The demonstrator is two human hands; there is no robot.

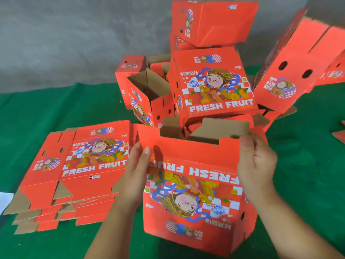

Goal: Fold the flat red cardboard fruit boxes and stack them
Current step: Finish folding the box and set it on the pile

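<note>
Head view: a person stands a half-formed red box [194, 195] upright on a green-covered table [56, 113], its printed front w/ "FRESH FRUIT" lettering upside down toward the camera. The left hand [136, 165] grips the box's upper left corner, thumb over the front of the red top flap [186, 148], other fingers out of sight behind the cardboard. The right hand [255, 159] holds the upper right corner, fingers curled round the flap's edge, thumb on the near face. Brown inner flaps [220, 128] show just behind the top edge.

Left of the box, touching the left forearm, lies a pile of flat boxes [74, 174], unfolded, print side up, brown cardboard edges fanned out at the near side. Behind the held box sits a loose heap of folded boxes [214, 85]: one facing the camera w/ the cartoon figure upright, one open-topped box [141, 90] at its left showing a brown interior, another box [212, 21] perched high at a tilt. At far right, a leaning box [287, 75] tips against the heap, 2 oval handle holes visible. A grey wall [74, 38] runs behind the table. A white scrap [5, 200] shows at the left edge.
</note>
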